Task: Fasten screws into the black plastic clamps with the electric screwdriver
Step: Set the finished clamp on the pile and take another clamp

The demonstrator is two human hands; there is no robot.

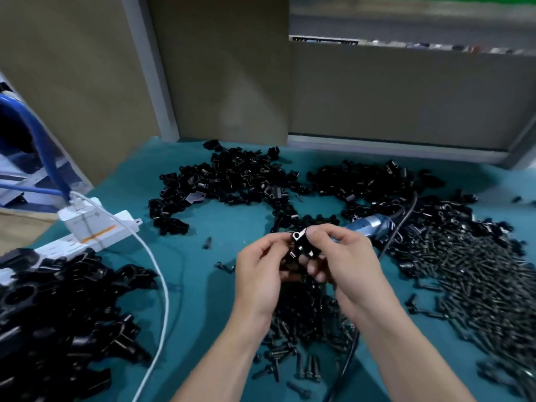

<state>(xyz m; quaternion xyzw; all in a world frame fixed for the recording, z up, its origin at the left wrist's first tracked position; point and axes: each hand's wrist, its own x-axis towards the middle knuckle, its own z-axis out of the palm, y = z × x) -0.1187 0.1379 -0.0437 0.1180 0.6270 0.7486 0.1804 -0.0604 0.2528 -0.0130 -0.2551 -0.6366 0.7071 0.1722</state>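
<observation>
Left grip (262, 268) and right grip (345, 262) both pinching one black plastic clamp (300, 245), held above teal counter (203, 285) at mid-frame. Blue electric screwdriver (368, 224) lying just behind right grip; contact unclear. Loose screws (478, 280) heaped at right. Spare clamps (232, 175) piled further back. White power strip (95, 227) at left.
</observation>
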